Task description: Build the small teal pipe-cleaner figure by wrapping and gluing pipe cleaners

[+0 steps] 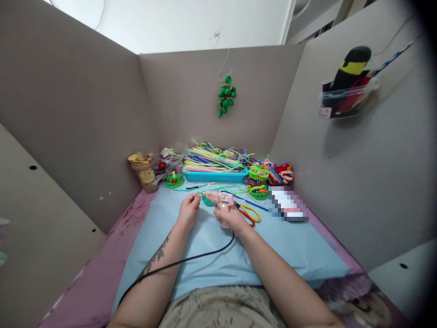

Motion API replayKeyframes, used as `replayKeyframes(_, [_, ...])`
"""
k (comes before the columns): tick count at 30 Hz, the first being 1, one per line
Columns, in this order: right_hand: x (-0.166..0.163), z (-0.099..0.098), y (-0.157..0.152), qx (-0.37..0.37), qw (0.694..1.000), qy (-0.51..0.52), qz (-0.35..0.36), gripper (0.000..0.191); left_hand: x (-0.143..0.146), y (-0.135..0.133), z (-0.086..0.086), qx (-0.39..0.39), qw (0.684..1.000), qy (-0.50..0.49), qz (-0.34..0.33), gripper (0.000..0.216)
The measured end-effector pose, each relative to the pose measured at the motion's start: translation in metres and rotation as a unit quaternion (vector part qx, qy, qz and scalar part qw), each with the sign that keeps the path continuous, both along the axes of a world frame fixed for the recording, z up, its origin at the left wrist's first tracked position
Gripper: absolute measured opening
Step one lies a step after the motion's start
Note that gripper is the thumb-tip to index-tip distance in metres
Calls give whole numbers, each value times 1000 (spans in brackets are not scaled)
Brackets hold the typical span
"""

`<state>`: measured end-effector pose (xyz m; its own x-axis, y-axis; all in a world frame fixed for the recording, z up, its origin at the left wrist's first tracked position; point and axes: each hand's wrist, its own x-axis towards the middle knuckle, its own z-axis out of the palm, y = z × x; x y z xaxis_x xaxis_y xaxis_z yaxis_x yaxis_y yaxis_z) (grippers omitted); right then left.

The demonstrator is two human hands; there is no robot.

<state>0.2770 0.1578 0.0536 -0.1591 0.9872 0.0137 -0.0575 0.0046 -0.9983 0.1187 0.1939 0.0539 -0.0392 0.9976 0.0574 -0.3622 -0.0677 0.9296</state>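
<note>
My right hand [232, 217] is wrapped round the handle of a pink glue gun [223, 200], whose nozzle points left toward my other hand. A black cord runs from the gun's handle across my left forearm. My left hand [190, 208] is closed in a pinch at the nozzle's tip; a small green piece shows at its fingertips, too small to make out fully. Just below the nozzle is a teal-green coiled piece [208, 200]; whether it hangs from the pinch or lies on the cloth I cannot tell. Scissors [251, 214] with red and yellow handles lie beside my right hand.
A blue tray [215, 175] heaped with pipe cleaners [213, 159] stands at the back. Green fuzzy figures [175, 180] sit around it. A cup [145, 173] is at the left, a blurred phone [288, 203] at the right. Grey panels enclose the table; a clear bin [348, 100] hangs right.
</note>
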Motion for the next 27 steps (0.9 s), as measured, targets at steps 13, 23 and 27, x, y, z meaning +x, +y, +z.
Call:
replayKeyframes(13, [0, 2, -1, 7, 1000, 8, 8, 27, 0, -1, 1, -2, 1000, 6, -1, 35])
replayKeyframes(23, [-1, 4, -2, 5, 1000, 7, 8, 23, 0, 0, 0, 1, 1000, 5, -2, 35])
replayKeyframes(27, [-1, 5, -2, 8, 1000, 12, 12, 23, -1, 0, -1, -2, 1000, 11, 0, 35])
